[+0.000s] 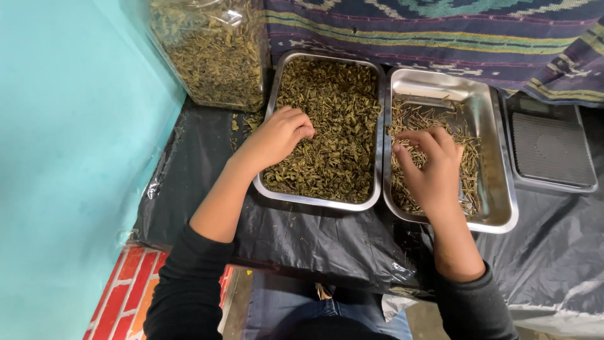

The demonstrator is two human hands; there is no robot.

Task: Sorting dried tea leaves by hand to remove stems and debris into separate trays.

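Hands at two steel trays, seen from above my head. Left hand (280, 135) rests knuckles-up on the dried green leaves (336, 119) that fill the left tray (314, 201), its fingers curled loosely inward with the tips pressed into the heap at the tray's left side; whether they pinch anything I cannot tell. Right hand (431, 167) lies over the right tray (497, 208), fingers bent and drawn together, tips touching the thin layer of pale stems (469, 170) spread across its near half; the far half shows bare metal. Both trays stand side by side, touching, on black plastic sheeting (314, 242). Far left, a clear container (214, 53) packed with the same leaves stands against a turquoise wall (69, 145). Right of the trays sits a dark flat scale (550, 151). Behind them hangs a striped woven cloth (440, 38). Loose leaf fragments lie scattered on the sheeting near the container.
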